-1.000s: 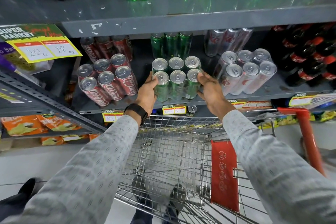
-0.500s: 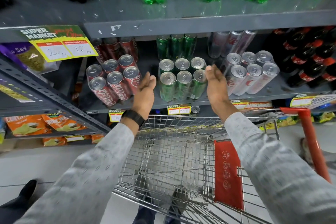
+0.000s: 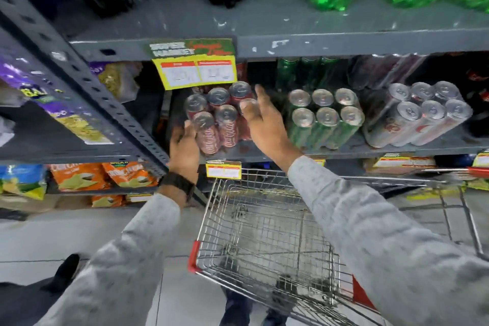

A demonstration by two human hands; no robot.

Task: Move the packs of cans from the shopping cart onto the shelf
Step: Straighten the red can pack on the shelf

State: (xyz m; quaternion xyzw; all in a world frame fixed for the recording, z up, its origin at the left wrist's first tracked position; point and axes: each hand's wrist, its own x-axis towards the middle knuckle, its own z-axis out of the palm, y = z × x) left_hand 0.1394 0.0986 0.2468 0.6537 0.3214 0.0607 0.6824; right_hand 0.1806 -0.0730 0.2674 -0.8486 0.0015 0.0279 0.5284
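Your cart (image 3: 267, 235) looks empty. Three can packs sit on shelf (image 3: 344, 149). Left hand (image 3: 185, 149) cups red pack (image 3: 219, 116); right hand (image 3: 264, 121) open beside it. Job looks nearly done.

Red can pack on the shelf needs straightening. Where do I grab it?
Clamp the red can pack by its two short sides, coming from the front. It leans back with its tops toward you; the left hand is already at its left edge, the right hand open by its right.

Three six-packs (image 3: 324, 116) on shelf (image 3: 397, 149); cart (image 3: 267, 233) empty
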